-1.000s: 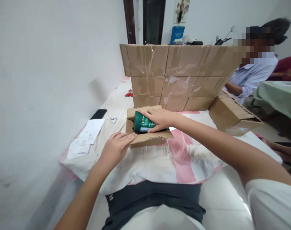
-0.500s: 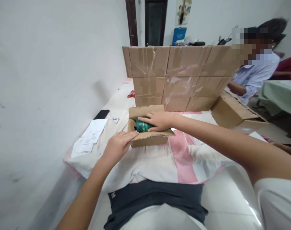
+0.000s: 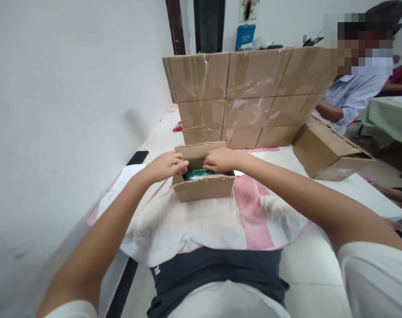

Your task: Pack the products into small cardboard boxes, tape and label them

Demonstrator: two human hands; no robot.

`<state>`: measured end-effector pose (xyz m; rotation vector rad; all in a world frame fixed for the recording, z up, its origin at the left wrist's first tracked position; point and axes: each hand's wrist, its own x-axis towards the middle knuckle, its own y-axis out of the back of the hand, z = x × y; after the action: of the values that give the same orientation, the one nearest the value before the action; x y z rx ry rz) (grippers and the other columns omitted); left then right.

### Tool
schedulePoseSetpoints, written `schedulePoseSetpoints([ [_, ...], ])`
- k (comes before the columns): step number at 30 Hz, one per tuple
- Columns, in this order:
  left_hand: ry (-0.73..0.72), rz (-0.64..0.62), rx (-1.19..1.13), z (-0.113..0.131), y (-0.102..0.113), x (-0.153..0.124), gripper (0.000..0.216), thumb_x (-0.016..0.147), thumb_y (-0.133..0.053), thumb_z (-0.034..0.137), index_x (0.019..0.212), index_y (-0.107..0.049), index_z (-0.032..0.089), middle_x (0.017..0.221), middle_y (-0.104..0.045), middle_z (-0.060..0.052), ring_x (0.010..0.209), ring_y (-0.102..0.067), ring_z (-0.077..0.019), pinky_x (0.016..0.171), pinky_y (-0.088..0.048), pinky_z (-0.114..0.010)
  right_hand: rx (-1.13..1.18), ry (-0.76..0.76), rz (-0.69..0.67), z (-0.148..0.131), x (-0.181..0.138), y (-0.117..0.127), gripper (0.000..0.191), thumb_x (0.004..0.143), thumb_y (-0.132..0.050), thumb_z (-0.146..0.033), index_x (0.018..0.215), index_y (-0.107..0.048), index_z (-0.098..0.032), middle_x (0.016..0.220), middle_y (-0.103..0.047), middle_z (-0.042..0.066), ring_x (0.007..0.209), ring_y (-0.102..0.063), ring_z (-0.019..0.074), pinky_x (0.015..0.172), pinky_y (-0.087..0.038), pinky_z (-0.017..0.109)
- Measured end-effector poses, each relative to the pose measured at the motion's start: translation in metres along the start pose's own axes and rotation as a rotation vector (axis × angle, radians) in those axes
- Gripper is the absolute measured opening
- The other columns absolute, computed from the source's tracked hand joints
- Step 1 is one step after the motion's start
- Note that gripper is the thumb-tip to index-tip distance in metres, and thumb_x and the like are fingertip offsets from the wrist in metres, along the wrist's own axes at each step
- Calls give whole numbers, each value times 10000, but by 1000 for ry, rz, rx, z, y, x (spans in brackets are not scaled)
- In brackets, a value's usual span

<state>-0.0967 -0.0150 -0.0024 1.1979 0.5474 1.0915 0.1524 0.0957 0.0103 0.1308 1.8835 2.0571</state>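
A small open cardboard box [image 3: 204, 187] rests on a white and pink cloth [image 3: 250, 212] in front of me. Inside it lies a green can [image 3: 199, 174], mostly sunk below the rim. My right hand [image 3: 222, 160] is curled over the can and the box's right edge, fingers pressed on it. My left hand [image 3: 166, 164] has its fingers bent on the box's left edge, by the side flap.
A wall of taped cardboard boxes [image 3: 243, 95] stands right behind the small box. Another open box [image 3: 329, 152] lies to the right. Papers [image 3: 121, 185] and a black phone [image 3: 137, 157] lie at left by the white wall. A person in a light shirt [image 3: 353, 95] sits at right.
The can went down into the box under my right hand. My left hand moved from the front flap up to the box's left edge. The view has tilted closer.
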Motion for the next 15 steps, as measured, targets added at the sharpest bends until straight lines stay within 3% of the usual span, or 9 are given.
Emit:
schedulePoseSetpoints([
  [2, -106, -125, 139, -12, -1, 21, 623, 1033, -348, 599, 746, -796, 276, 895, -700, -55, 901, -574, -223, 851, -459, -356, -19, -22, 2, 9, -12, 2, 374, 1003, -474, -324, 922, -803, -167, 1053, -755, 134, 989, -672, 266, 622, -344, 326],
  [4, -202, -201, 223, -18, -8, 31, 639, 1027, -369, 607, 668, -766, 259, 885, -667, -64, 861, -526, -218, 805, -429, -353, -31, -15, -9, 17, -24, 1, 282, 946, -541, -271, 845, -788, -182, 1066, -741, 109, 986, -657, 247, 592, -311, 319],
  [8, -243, -202, 283, -15, -21, 29, 626, 1019, -396, 611, 657, -741, 234, 895, -637, -87, 840, -477, -227, 766, -384, -375, -102, 71, -6, 21, -35, -4, 253, 942, -560, -276, 826, -771, -199, 1058, -701, 94, 972, -618, 224, 573, -282, 313],
  [10, -271, -150, 336, -15, -24, 22, 602, 1018, -400, 603, 684, -732, 227, 899, -630, -95, 832, -478, -231, 746, -380, -382, -141, 138, 3, 20, -36, -7, 243, 944, -565, -283, 841, -767, -196, 1030, -681, 97, 963, -600, 228, 574, -275, 315],
  [12, -257, -15, 364, -18, -26, 14, 574, 1018, -390, 587, 708, -711, 225, 898, -629, -94, 819, -489, -228, 744, -396, -386, -155, 171, 17, 20, -36, -10, 240, 951, -560, -286, 858, -762, -195, 1002, -663, 92, 931, -589, 224, 574, -271, 316],
  [15, -117, 216, 351, -24, -22, 2, 606, 1040, -270, 522, 693, -662, 218, 882, -601, -102, 804, -496, -224, 757, -426, -392, -115, 114, 32, 24, -41, -12, 247, 963, -548, -296, 887, -761, -198, 1002, -640, 89, 915, -583, 216, 573, -280, 311],
])
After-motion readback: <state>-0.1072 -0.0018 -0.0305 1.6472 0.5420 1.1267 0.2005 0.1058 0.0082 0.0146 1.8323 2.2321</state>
